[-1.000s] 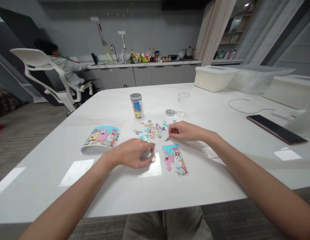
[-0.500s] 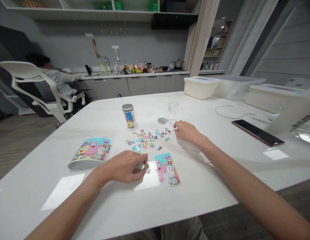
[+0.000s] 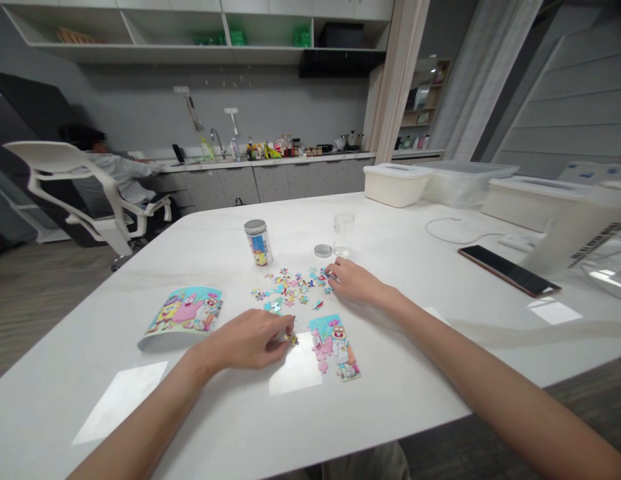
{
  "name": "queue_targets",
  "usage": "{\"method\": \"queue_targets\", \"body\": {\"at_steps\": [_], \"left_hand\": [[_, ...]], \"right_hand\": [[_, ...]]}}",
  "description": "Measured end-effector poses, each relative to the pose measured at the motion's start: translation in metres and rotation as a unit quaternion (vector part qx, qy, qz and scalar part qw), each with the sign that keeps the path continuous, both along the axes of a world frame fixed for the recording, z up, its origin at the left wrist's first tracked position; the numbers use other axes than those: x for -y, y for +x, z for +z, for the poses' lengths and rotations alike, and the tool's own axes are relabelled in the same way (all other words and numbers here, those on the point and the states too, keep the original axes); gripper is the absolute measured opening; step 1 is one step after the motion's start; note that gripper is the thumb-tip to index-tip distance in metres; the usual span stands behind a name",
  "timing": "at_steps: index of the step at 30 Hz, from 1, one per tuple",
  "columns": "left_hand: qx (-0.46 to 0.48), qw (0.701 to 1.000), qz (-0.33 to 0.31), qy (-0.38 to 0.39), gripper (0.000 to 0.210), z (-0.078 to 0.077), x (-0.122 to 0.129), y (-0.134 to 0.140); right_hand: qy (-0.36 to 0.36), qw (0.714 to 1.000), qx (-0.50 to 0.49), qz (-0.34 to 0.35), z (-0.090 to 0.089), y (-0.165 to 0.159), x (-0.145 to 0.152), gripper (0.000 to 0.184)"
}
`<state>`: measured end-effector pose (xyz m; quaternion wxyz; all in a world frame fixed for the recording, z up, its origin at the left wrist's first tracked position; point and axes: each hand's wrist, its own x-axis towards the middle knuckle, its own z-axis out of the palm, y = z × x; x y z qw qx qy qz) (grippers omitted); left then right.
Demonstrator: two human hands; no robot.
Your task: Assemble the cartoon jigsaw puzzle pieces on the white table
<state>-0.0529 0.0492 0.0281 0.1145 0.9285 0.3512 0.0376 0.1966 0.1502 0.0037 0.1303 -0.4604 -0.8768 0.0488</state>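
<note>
My left hand [image 3: 255, 338] rests low over the table, its thumb and index finger pinched on a small yellowish puzzle piece [image 3: 293, 340]. Just right of it lies a partly joined puzzle [image 3: 340, 350] with pink and cartoon figures. My right hand [image 3: 354, 280] is at the right edge of a scattered pile of loose puzzle pieces [image 3: 291, 285]. Its bent fingers touch or hover over the outermost pieces, thumb slightly apart; no held piece shows. One loose piece [image 3: 318, 305] sits between pile and joined part. A curled picture sheet [image 3: 187, 310] lies left of my left hand.
Behind the pile stand a lidded jar [image 3: 258, 243], a metal lid [image 3: 323, 251] and a clear jar [image 3: 343, 235]. To the right are a phone [image 3: 507, 270], a cable, a laptop and storage boxes [image 3: 397, 185]. A person sits at the far left by a white chair [image 3: 65, 163].
My right hand has moved left, from beside the clear jar onto the pile's right edge. My left hand still pinches its piece, which has turned slightly. The view has tilted up a little.
</note>
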Motion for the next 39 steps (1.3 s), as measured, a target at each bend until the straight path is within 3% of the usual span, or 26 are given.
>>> {"method": "queue_targets", "body": {"at_steps": [8,14,22,27,39], "left_hand": [[-0.078,0.988,0.081,0.11,0.014,-0.008,-0.014,-0.015],[-0.029,0.975,0.137,0.174,0.025,-0.004,-0.02,-0.026],[-0.101,0.976,0.18,0.065,0.069,-0.006,-0.028,-0.05],[-0.088,0.979,0.18,0.044,0.07,-0.015,-0.032,-0.045],[0.002,0.984,0.167,0.057,0.061,-0.032,-0.037,-0.028]], "right_hand": [[-0.012,0.998,-0.037,0.041,-0.004,-0.003,-0.002,0.029],[-0.027,0.994,-0.033,0.104,0.001,-0.007,0.003,0.032],[0.002,0.988,-0.078,0.133,-0.002,-0.015,0.016,0.039],[-0.008,0.986,-0.064,0.153,-0.01,-0.022,0.017,0.048],[-0.005,0.987,-0.109,0.119,-0.013,-0.023,0.014,0.025]]}}
